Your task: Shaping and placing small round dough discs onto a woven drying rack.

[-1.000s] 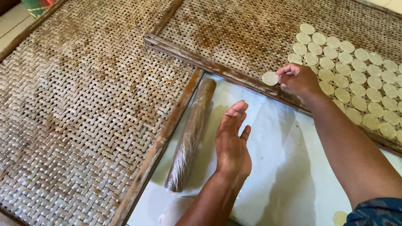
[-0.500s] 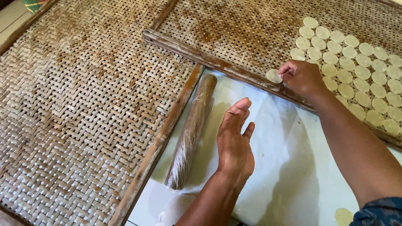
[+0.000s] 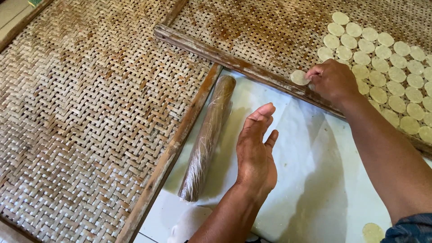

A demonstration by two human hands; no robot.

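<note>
Rough woven bamboo tray [image 3: 90,112], worn wooden frame [image 3: 234,63], glossy plastic-wrapped roll [image 3: 207,137], matt pale discs [image 3: 382,67]

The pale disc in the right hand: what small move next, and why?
Probably set the pale disc down flat on the woven tray, just left of the rows of discs. The right hand pinches it over the wooden frame edge, beside the rows' open end. The left hand rests flat on the white sheet, holding nothing.

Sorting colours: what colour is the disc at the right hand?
Pale yellowish-cream disc, at the right hand; head view.
</note>
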